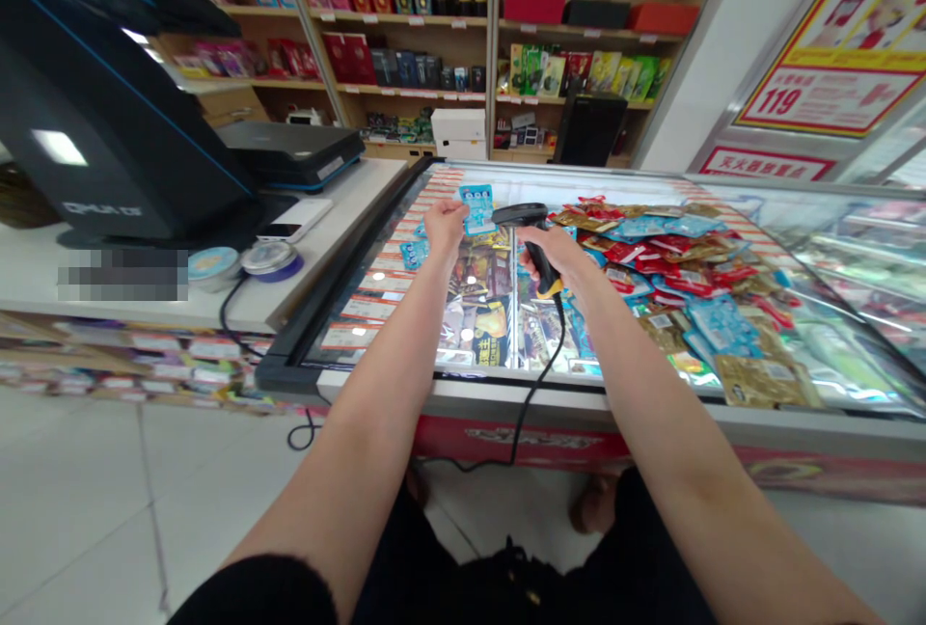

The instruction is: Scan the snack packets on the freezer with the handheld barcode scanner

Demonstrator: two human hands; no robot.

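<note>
Pinched in my left hand (446,222) is a small blue snack packet (478,209), held upright above the glass top of a display freezer (376,302). My right hand (551,254) wraps round the grip of a black barcode scanner (522,214), whose head points left toward the packet. From the scanner's base a black cable (562,331) hangs down over the freezer's front edge. Beneath my left hand, another blue packet (415,254) lies on the glass. To the right of the scanner spreads a pile of red, blue and gold snack packets (672,254).
On the left, a counter (238,302) carries a black checkout terminal (122,123), a scale (289,150), a phone (295,220) and two round tubs (272,259). Stocked shelves (405,22) stand behind the freezer. A yellow and red price poster (843,41) hangs at the right.
</note>
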